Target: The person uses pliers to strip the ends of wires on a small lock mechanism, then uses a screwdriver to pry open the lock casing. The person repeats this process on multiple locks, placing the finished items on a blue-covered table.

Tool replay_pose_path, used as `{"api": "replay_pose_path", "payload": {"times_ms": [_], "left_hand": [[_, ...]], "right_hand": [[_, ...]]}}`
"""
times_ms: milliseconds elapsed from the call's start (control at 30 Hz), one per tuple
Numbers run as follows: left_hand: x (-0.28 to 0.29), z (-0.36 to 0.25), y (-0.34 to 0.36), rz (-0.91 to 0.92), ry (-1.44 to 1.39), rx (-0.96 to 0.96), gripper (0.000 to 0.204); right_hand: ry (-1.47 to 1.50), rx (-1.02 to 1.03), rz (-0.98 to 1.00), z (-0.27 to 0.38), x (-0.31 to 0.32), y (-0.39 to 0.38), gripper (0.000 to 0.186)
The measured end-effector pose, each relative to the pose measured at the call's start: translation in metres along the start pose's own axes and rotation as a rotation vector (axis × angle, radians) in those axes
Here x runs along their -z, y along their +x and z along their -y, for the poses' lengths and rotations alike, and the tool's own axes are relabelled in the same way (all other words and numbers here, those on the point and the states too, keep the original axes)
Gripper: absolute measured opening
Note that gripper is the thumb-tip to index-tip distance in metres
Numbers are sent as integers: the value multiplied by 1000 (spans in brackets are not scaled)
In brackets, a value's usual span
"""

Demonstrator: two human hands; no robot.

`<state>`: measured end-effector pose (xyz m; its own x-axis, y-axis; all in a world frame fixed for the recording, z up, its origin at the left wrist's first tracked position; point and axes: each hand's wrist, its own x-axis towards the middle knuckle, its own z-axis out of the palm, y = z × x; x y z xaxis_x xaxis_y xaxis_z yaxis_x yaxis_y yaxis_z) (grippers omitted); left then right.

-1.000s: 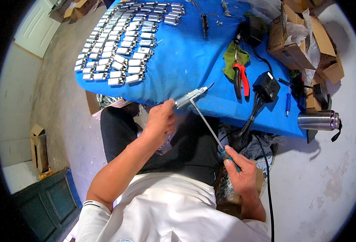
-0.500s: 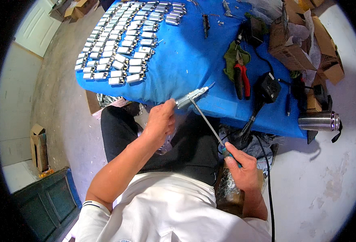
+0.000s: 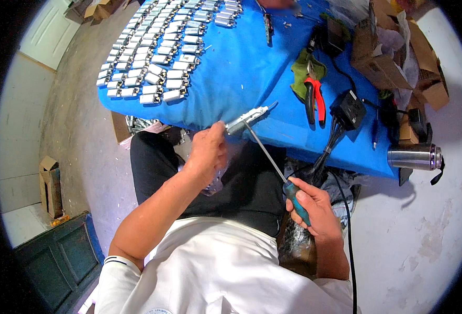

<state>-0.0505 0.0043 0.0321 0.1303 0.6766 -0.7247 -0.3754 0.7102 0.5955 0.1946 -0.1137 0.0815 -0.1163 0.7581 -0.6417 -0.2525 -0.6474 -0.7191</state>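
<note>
Pinched in the fingers of my left hand [image 3: 208, 150] is a long silvery metal part [image 3: 241, 121] with a thin pale tip, held over the near edge of the blue-covered table [image 3: 225, 78]. My right hand [image 3: 317, 206] is closed around the teal handle of a screwdriver [image 3: 266, 153]. The screwdriver's shaft slants up to the left, and its tip meets the side of the metal part. Many small silvery metal pieces [image 3: 160, 57] lie in rows at the table's far left.
Red-and-black pliers [image 3: 314, 99] rest on a green cloth at the right, beside a black box with cables [image 3: 347, 110]. A steel flask [image 3: 415, 157] lies at the table's right corner. Open cardboard boxes [image 3: 382, 65] stand behind. Another person's blurred hand [image 3: 279, 3] shows at the far edge.
My right hand has shifted its hold on the screwdriver, so more of the handle shows. The metal part has moved slightly left and up. Another person's hand has come in at the far edge.
</note>
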Motion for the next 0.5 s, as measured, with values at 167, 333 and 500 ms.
{"api": "replay_pose_path", "payload": {"times_ms": [167,333,500], "left_hand": [[4,-1,4,12,29,24,43],[6,-3,3,18,64,13,42],[6,-2,3,26,56,13,42]], "right_hand": [[-774,512,-175,-13,-9,1,35],[-922,588,-183,-3,-8,-5,38],[-874,565,-142,2,-4,-7,37]]}}
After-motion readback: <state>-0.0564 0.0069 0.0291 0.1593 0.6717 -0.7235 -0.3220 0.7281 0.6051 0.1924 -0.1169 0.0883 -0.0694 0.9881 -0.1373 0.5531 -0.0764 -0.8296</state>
